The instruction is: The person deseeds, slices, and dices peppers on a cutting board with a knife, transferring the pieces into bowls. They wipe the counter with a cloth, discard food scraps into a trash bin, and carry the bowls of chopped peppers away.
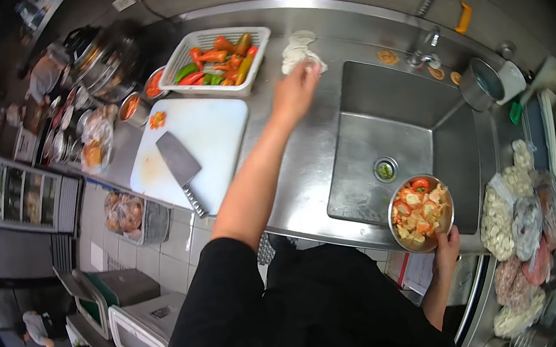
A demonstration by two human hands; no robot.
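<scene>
My left hand (297, 92) reaches over the steel counter, its fingers closed on the near edge of a crumpled white cloth (298, 45). My right hand (446, 248) grips the rim of a round metal bowl (399, 238) held over the front edge of the sink. Cut pepper pieces and pale seedy cores (421, 212) fill the bowl. Left of my left arm, a cleaver (178, 158) lies on a white cutting board (223, 121), near a small heap of diced pepper (157, 120). Behind the board, a white basket (249, 87) holds whole red, orange and green peppers.
The steel sink (384, 128) has green scraps in its drain (385, 170). A faucet (424, 49) and a metal pot (480, 85) stand behind it. Bagged food (525, 208) crowds the right side. Metal containers (134, 109) stand left of the board. Another person (36, 328) is far left.
</scene>
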